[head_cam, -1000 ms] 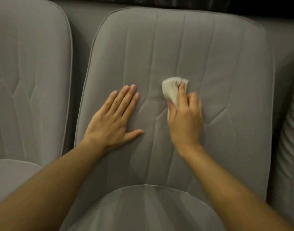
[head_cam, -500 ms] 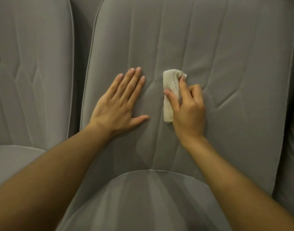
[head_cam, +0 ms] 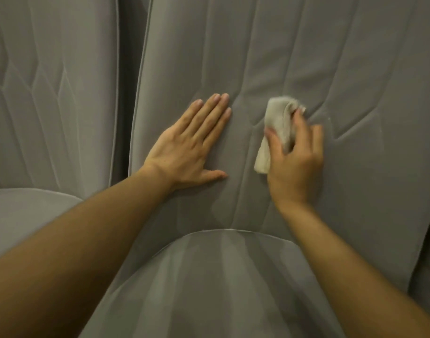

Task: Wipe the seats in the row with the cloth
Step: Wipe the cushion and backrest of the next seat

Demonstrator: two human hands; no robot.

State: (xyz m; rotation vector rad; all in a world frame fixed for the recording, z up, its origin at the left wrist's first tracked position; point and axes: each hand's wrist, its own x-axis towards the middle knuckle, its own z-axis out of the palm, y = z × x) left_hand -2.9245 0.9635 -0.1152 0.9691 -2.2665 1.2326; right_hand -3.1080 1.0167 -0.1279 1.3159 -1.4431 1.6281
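left hand (head_cam: 187, 152): flat, fingers straight, on seat back (head_cam: 355, 69) | right hand (head_cam: 294, 162): gripping bunched cloth (head_cam: 276, 128)

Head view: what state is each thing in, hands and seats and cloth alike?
left hand: flat, fingers straight, pressing the middle backrest.
right hand: fingers curled round the cloth.
cloth: bunched, pressed against the middle backrest.
middle backrest: upright, both hands on it.
seat cushion: no hand on it.
neighbouring seat: no hand on it.

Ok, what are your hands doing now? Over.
Left hand flat on seat back. Right hand grips cloth against it. Nothing in the way.
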